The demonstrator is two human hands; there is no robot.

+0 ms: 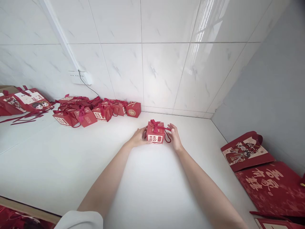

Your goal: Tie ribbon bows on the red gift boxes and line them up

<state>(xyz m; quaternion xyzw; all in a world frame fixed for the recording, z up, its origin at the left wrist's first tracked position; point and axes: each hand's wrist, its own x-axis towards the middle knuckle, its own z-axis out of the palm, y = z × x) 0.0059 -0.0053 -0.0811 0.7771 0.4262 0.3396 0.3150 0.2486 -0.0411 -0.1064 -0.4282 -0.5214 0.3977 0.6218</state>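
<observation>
A small red gift box point(155, 136) with cream-and-red character panels stands upright on the white table point(152, 178). On its lid is a tied dark-pink ribbon bow point(156, 126). My left hand point(138, 137) grips the box's left side, thumb along the lower front edge and fingers partly hidden behind it. To the right of the box, my right hand point(175, 136) has its fingers closed around a tail of the ribbon, which stretches across from the bow. A dark red cord loop point(168, 138) hangs between box and right hand.
Several red gift boxes point(102, 113) are grouped along the tiled wall point(164, 73). Red gift bags point(30, 100) and loose ribbons point(30, 117) lie far left. Larger red bags point(271, 187) rest against the grey wall at right. A cable point(89, 86) runs from the socket point(79, 78).
</observation>
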